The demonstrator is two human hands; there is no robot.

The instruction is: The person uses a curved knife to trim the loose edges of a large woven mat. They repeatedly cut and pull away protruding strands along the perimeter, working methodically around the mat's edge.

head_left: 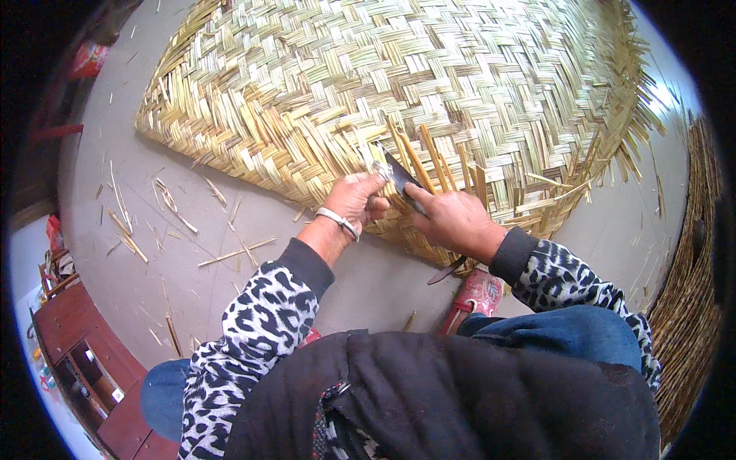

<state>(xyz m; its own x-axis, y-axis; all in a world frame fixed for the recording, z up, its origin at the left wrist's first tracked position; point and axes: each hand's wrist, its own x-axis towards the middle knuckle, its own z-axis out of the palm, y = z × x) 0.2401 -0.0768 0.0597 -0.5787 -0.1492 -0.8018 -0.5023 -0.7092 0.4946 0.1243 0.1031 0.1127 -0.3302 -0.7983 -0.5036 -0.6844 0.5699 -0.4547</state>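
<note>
Nearest the camera sit the person's dark quilted vest [460,399], leopard-print sleeves [253,322] and blue jeans [567,330], with a red patterned shoe [479,293] showing just below the near edge of the woven bamboo mat [399,84]. At that near edge, the right hand [456,221] is closed around a dark-bladed knife [404,182]; the blade points up onto the mat and the handle end pokes out below the wrist. Just left of it, the left hand [354,201], with a silver bracelet [339,222] at the wrist, pinches the loose bamboo strips [433,157] at the mat's edge, fingers curled and touching the blade's tip. The mat spreads away over the grey floor [153,230]. Left of the mat, bamboo slivers [234,253] lie scattered. Right of it, another woven piece [694,291] curves along the floor.
</note>
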